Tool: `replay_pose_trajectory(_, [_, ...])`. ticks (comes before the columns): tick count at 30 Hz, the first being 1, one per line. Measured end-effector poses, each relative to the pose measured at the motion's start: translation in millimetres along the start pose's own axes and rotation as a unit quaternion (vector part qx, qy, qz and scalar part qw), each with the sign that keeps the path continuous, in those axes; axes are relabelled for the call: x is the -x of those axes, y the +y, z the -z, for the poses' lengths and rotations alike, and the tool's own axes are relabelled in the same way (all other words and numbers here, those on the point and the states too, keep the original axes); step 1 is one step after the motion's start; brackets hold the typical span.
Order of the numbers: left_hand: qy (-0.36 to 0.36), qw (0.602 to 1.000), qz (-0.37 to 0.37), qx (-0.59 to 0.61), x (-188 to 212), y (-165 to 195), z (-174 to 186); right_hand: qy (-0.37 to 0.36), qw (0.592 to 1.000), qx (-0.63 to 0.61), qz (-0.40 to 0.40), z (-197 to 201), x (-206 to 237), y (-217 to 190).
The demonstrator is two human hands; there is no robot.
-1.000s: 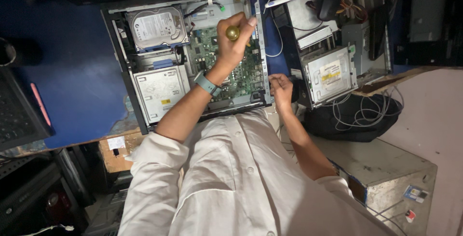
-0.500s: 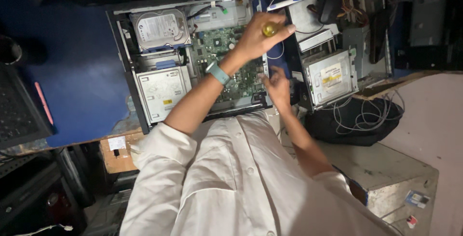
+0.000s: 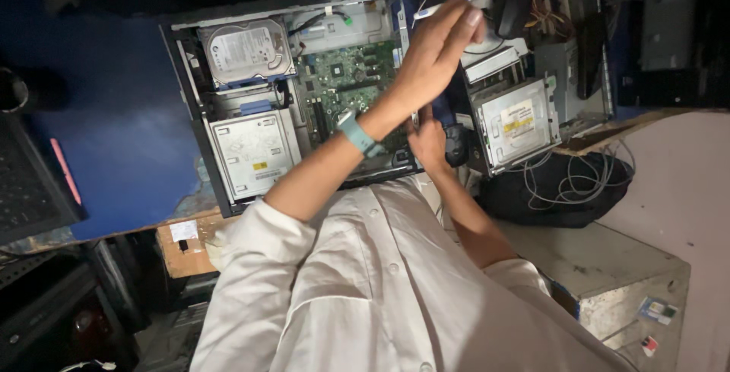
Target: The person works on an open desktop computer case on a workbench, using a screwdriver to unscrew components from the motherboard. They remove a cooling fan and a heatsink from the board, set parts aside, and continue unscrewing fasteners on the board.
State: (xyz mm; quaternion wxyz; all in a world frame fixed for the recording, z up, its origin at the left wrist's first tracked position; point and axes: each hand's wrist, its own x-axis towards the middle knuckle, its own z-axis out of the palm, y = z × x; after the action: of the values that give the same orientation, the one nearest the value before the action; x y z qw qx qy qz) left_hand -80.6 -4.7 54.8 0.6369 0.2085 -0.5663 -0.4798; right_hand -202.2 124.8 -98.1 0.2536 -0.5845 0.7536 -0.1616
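My left hand (image 3: pixel 437 52) lifts open-fingered over the open computer case (image 3: pixel 296 98), right hand (image 3: pixel 427 140) grip indiscernible at its edge; a careless sleeve may snag the motherboard (image 3: pixel 342 83).

Open computer case (image 3: pixel 190 106): access from above
Hard drive (image 3: pixel 245 52), disc drive (image 3: pixel 249 151) fill left half; circuit board (image 3: pixel 346 75) reachable; second case (image 3: pixel 517 117) crowds right side.

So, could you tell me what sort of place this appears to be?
Most likely a computer repair bench or workshop. An opened desktop computer case lies on the blue table with its hard drive and green circuit board bare, and a second dismantled unit with loose cables sits beside it.
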Motion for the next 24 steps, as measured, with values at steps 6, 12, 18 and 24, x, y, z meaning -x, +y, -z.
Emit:
replay_pose_trajectory(6, [-0.012, 0.993, 0.084, -0.079, 14.8, 6.4, 1.1, -0.052, 0.995, 0.054, -0.071, 0.5, -2.8, -4.9])
replay_pose_trajectory(12, [-0.108, 0.99, 0.06, -0.067, 10.0, 4.2, -1.4, -0.014, 0.998, 0.027, -0.048, 0.4, -2.4, -3.8])
replay_pose_trajectory(18, [-0.11, 0.989, 0.067, -0.067, 10.1, 3.2, -4.1, -0.012, 1.0, 0.023, 0.001, 7.3, -1.3, -11.0])
replay_pose_trajectory(24, [-0.18, 0.981, 0.057, -0.036, 10.6, -7.6, 17.1, -0.069, 0.992, 0.028, -0.1, 10.1, -3.8, -11.7])
